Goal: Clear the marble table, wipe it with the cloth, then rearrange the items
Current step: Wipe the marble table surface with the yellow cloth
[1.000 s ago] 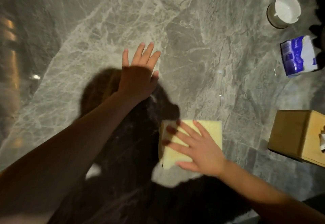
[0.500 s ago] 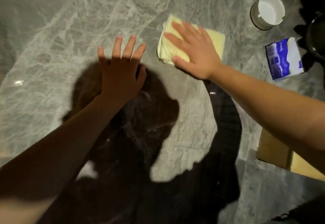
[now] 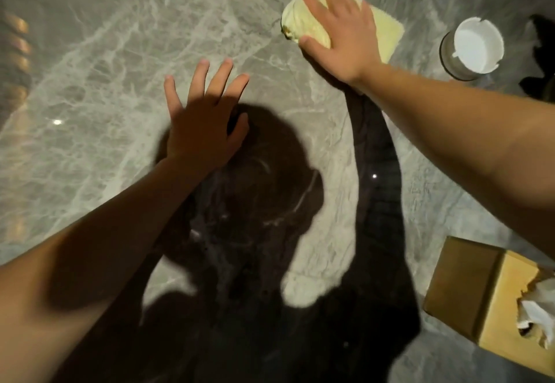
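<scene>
The left hand (image 3: 204,124) is laid palm-down on the table (image 3: 90,82), below and left of the cloth (image 3: 386,32), well apart from it; its fingers are held straight and spread apart, and nothing is gripped. The cloth, yellow and folded, is found near the table's far edge; it is pressed down by the right hand (image 3: 339,37), whose fingers are stretched straight and slightly parted. A white ashtray (image 3: 474,46) is seen near the cloth's right; a brown tissue box (image 3: 468,289) is set well below and right of the cloth.
</scene>
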A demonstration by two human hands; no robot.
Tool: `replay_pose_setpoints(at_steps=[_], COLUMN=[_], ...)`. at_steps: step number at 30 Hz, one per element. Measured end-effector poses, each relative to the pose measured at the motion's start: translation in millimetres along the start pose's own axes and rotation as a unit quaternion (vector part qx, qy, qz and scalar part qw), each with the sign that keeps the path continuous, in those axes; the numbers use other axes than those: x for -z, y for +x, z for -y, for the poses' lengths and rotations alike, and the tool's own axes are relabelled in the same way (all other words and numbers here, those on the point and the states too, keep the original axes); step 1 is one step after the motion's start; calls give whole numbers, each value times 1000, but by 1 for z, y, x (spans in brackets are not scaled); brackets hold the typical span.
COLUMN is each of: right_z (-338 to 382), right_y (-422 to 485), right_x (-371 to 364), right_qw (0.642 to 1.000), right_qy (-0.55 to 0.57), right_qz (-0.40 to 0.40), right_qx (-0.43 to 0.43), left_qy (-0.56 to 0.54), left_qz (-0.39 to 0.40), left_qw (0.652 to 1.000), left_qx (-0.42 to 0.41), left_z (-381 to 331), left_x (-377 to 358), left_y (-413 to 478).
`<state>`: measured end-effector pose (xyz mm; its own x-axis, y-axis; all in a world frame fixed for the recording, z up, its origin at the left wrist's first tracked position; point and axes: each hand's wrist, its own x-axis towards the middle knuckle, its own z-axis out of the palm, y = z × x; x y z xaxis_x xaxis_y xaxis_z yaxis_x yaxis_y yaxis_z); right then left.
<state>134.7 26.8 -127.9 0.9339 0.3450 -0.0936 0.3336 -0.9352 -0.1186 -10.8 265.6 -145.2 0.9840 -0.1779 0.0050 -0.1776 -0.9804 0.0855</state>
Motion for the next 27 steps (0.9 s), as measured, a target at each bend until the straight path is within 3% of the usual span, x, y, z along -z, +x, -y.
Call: replay_pose_setpoints(at_steps=[7,12,15,18,21,27], right_z=[34,94,137,177,198,201], right_y=[-94,-200,-265,-314,-329,-293], right_x=[-6,-24,-35,-48,-54,-55], right_qw=[997,991,981,962,956,944], right_qy=[5,31,48,46,45,75], right_qz=[32,61,45,83,90,75], right_qx=[76,117,184,256,274,313], left_qy=[-21,-103,-137,-226,-293,-203], left_qz=[-1,20,31,29,7,-9], left_qw=[1000,994,990,973,956,977], left_qx=[-1,23,15,24,24,59], left_z=[-1,3,5,9,22,91], left_x=[4,4,7,13,21,20], left_y=[2,4,3,-1,-17,-51])
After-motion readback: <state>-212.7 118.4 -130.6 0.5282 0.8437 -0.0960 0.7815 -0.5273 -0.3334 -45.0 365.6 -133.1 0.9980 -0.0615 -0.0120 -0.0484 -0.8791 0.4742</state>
